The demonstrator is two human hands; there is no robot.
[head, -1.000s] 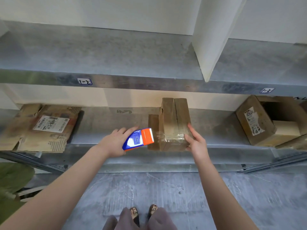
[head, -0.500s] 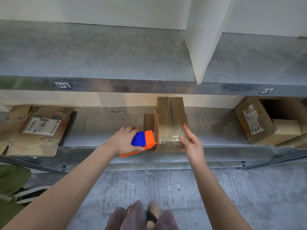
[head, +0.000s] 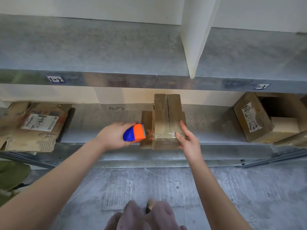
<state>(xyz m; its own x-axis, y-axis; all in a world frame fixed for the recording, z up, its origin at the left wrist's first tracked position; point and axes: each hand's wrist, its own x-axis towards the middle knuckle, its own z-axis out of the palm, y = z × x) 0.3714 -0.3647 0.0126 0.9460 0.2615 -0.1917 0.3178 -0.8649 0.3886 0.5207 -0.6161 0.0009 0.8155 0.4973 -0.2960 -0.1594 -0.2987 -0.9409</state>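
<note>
Nearest: my knees (head: 141, 216), above the grey floor (head: 232, 188). Next, my left hand (head: 114, 138), fingers curled round the blue-and-orange tape dispenser (head: 135, 133), whose toothed edge faces right, just beside the cardboard box (head: 166, 117). A film of clear tape (head: 150, 133) bridges the two. My right hand (head: 188, 141) lies flat with straight fingers pressed against the box's right side and the thumb on its taped near end. The box stands at the front edge of the lower shelf (head: 99, 135). Further left lies flattened cardboard (head: 33, 130), and further right an open carton (head: 259, 117). Beyond these, the upper shelf (head: 99, 47) bears a white divider (head: 194, 30).
</note>
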